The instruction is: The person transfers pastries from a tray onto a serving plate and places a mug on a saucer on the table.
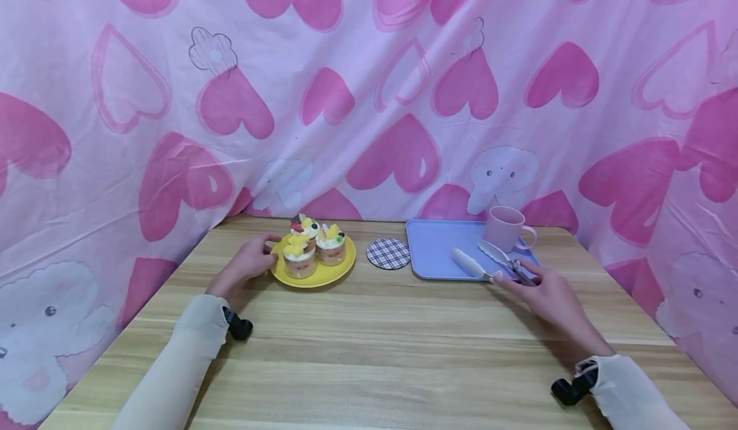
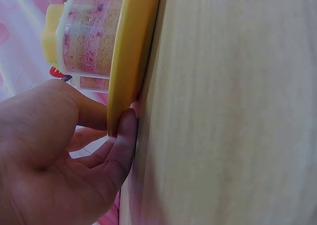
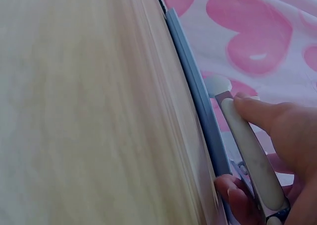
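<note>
My left hand is at the left rim of a round yellow plate. In the left wrist view, its thumb and fingers pinch the edge of the plate, the fingertips coming in from below. Three clear dessert cups topped with cream and fruit stand upright on the plate. With my right hand I hold a pair of tongs, their pale tips spread apart above the blue tray. The right wrist view has the thumb along one tong handle and fingers curled on the other side.
A pink mug stands on the tray's right part, just behind the tongs. Between plate and tray lies a round checked coaster. The wooden table ends at a pink heart-patterned cloth.
</note>
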`<control>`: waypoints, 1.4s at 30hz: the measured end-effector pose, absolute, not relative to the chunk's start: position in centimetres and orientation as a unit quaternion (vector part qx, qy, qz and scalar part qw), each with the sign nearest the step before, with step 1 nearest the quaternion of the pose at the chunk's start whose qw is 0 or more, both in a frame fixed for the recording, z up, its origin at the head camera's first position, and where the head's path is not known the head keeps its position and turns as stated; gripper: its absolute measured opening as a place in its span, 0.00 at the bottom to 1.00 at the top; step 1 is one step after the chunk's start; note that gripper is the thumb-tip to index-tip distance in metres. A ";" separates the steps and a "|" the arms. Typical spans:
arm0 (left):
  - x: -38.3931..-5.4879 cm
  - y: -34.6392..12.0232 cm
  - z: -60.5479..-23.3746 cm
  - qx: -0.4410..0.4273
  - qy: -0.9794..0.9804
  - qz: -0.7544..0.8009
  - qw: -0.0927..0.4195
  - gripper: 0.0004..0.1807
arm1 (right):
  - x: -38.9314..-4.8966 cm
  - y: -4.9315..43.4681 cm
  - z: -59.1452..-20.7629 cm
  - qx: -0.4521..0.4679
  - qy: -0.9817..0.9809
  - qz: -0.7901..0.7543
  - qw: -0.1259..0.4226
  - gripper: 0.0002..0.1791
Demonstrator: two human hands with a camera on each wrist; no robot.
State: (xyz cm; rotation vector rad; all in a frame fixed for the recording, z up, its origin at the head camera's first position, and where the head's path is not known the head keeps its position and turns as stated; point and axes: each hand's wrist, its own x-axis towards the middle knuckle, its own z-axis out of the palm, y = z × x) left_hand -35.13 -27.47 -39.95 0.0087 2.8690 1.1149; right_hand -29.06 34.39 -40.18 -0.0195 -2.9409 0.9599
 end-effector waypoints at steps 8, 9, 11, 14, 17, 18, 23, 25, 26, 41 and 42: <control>-35.3 -27.5 -40.1 0.003 0.932 0.361 0.030 0.32 | -29.2 34.9 -40.1 -0.026 -0.956 0.291 0.040 0.66; -35.3 -27.5 -40.1 0.004 0.932 0.361 0.030 0.32 | -29.2 34.9 -40.2 -0.027 -0.956 0.289 0.042 0.65; -35.3 -27.5 -40.0 0.008 0.932 0.361 0.031 0.32 | -29.3 35.0 -40.3 -0.024 -0.958 0.283 0.048 0.65; -35.3 -27.5 -40.0 0.009 0.932 0.361 0.031 0.32 | -29.3 34.9 -40.3 -0.017 -0.960 0.273 0.056 0.65; -35.3 -27.5 -39.9 0.007 0.932 0.360 0.031 0.32 | -29.4 34.8 -40.2 -0.004 -0.963 0.264 0.057 0.62; -35.3 -27.5 -39.9 0.005 0.932 0.361 0.032 0.32 | -29.4 34.8 -40.1 -0.001 -0.964 0.260 0.056 0.61; -35.2 -27.4 -39.9 -0.002 0.932 0.361 0.039 0.32 | -29.3 34.4 -39.9 0.016 -0.970 0.237 0.048 0.56; -35.1 -27.4 -39.9 -0.002 0.933 0.359 0.038 0.32 | -29.2 34.2 -39.8 0.019 -0.971 0.232 0.047 0.55; -35.1 -27.3 -39.9 -0.001 0.933 0.357 0.037 0.32 | -29.1 34.1 -39.8 0.019 -0.971 0.234 0.044 0.54; -35.1 -27.8 -39.5 0.016 0.945 0.328 0.001 0.29 | -28.7 33.7 -39.7 -0.004 -0.974 0.228 0.006 0.58; -35.1 -27.9 -39.5 0.017 0.945 0.328 -0.003 0.29 | -28.7 33.7 -39.7 -0.004 -0.974 0.228 0.008 0.59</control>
